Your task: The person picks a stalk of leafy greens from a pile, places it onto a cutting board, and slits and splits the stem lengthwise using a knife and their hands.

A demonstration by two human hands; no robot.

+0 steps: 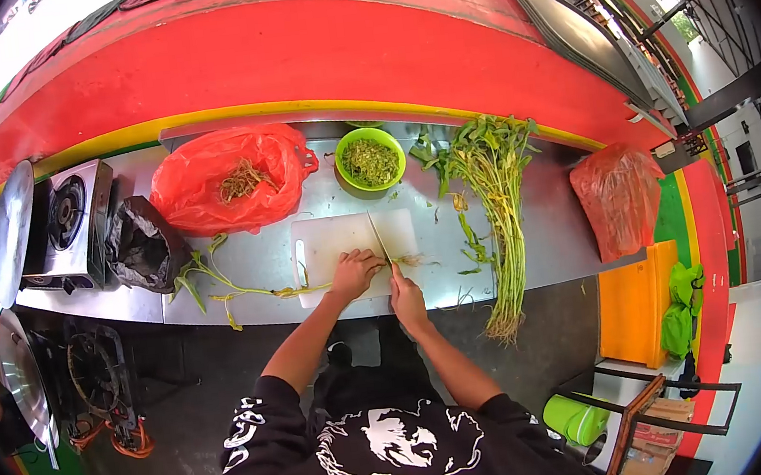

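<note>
White board (335,242) beneath, your left hand (357,274) pins the stalk (289,292), your right hand (407,299) clamps the knife (379,237); a rolling stalk could cause a nick.

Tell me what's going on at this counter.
The person's left hand steadies a long, leafy green stalk on a white rectangular cutting board, while the right hand holds a metal-bladed knife near its root end. Chopped greens fill a round lime-green bowl beyond the board; a thick bundle of rooted green stalks lies to the right.
</note>
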